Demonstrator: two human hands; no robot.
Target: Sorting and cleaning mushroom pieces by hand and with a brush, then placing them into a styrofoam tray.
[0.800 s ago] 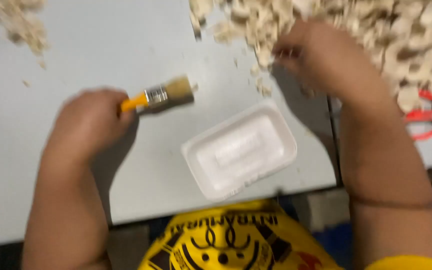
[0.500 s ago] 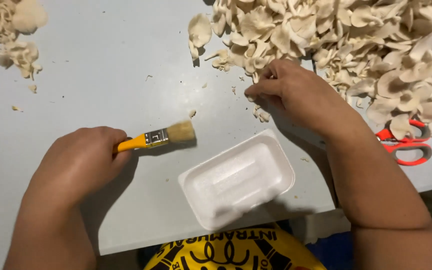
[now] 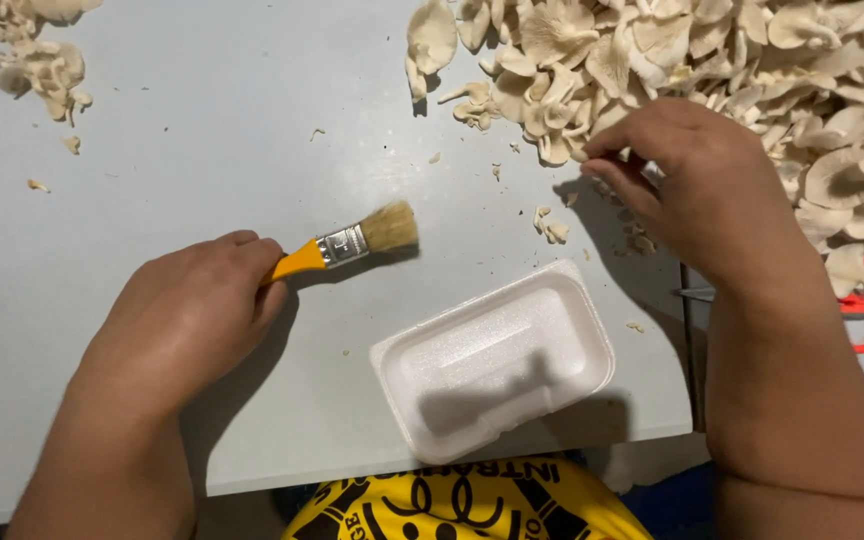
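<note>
Left hand [image 3: 187,320] fisted round paintbrush [image 3: 347,246] handle; right hand [image 3: 687,190] fingertips pinched at mushroom pile [image 3: 712,60] edge, far right.

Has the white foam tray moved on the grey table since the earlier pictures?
No. The white foam tray lies at the same spot by the grey table front edge; only the camera shifted.

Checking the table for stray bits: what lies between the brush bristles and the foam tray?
In the head view, the grey table is bare between the paintbrush bristles and the white foam tray, apart from shadow.
</note>
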